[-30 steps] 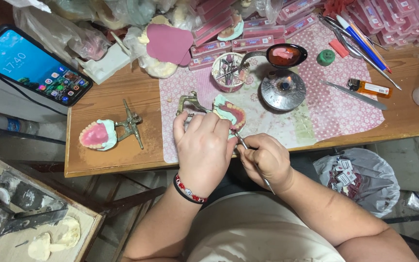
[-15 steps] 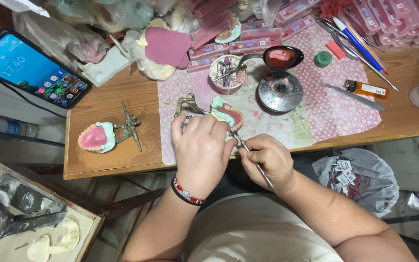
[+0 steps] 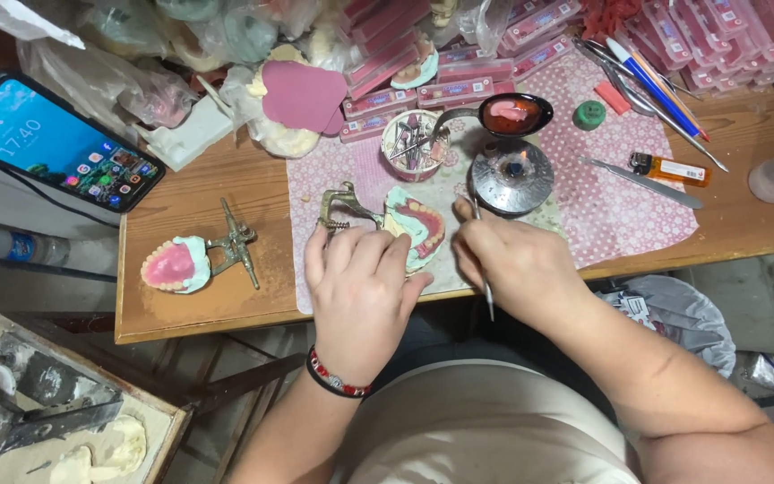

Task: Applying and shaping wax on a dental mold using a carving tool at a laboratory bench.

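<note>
Instrument [image 3: 484, 260] in right hand [image 3: 517, 264] points at burner [image 3: 512, 175].

A worn wooden table [image 3: 199, 314] carries a pink patterned cloth [image 3: 611, 215].

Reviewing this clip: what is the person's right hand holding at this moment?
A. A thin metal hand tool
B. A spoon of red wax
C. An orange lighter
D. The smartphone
A. The right hand pinches a thin metal tool, its upper end by the round metal burner, while the left hand steadies the denture model on its articulator.
</note>
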